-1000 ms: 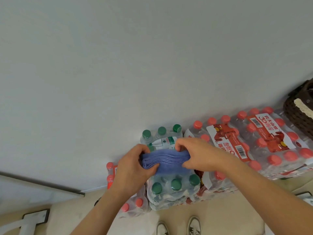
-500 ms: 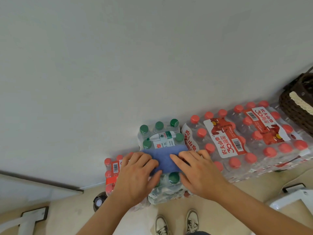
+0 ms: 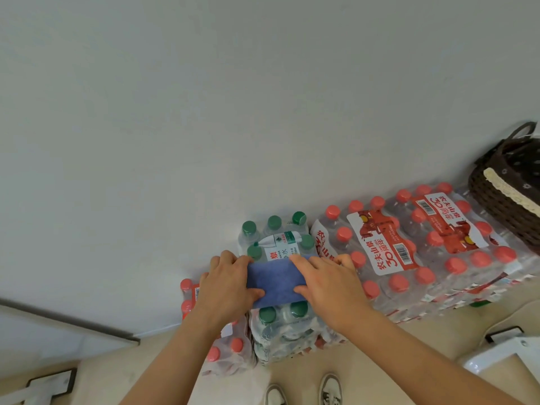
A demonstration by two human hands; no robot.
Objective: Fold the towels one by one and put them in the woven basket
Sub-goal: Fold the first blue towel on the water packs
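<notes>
Towel (image 3: 277, 280), one, beneath left hand (image 3: 226, 283), right hand (image 3: 327, 283)

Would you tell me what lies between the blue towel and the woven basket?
In the head view, shrink-wrapped packs of red-capped water bottles fill the stretch between the blue towel and the woven basket.

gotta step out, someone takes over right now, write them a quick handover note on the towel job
Left hand and right hand: both flat on the ends of the blue towel, pressing it down.
Towel: folded small, on the green-capped bottle pack.
Woven basket: far right, past the red-capped packs; inside not visible.
Done: this towel looks folded.
Left: put it in the basket; no other towels in view.
</notes>
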